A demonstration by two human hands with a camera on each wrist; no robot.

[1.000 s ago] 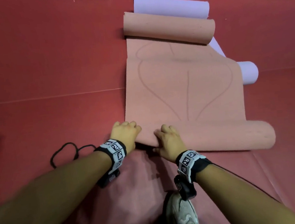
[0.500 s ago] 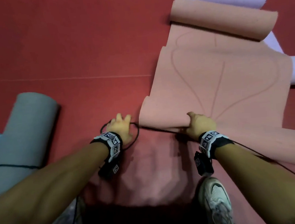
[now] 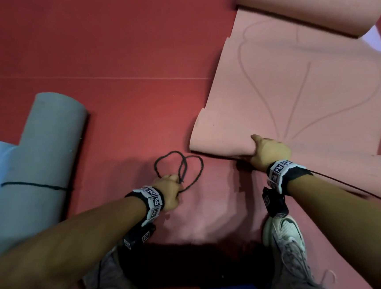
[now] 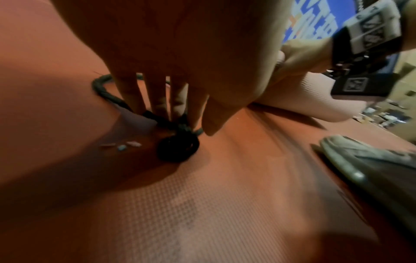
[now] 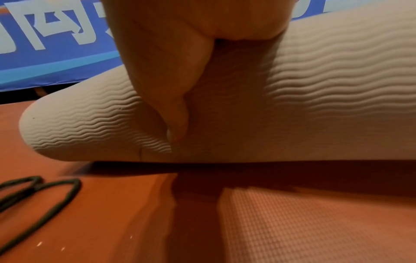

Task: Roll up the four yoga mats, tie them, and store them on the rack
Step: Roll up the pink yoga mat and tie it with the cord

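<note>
Probably an exercise hall: red padded floor, blue banner.

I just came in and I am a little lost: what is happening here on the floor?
A person is packing up yoga mats. The right hand grips the curled near edge of the pink mat, mostly unrolled. The left hand gathers a black cord from the red floor. A grey mat lies rolled and tied.

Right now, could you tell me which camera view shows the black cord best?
The head view: the whole black cord lies looped on the red floor, one end gripped by the left hand. The left wrist view shows only a blurred stretch under the fingers; the right wrist view catches two loops.
</note>
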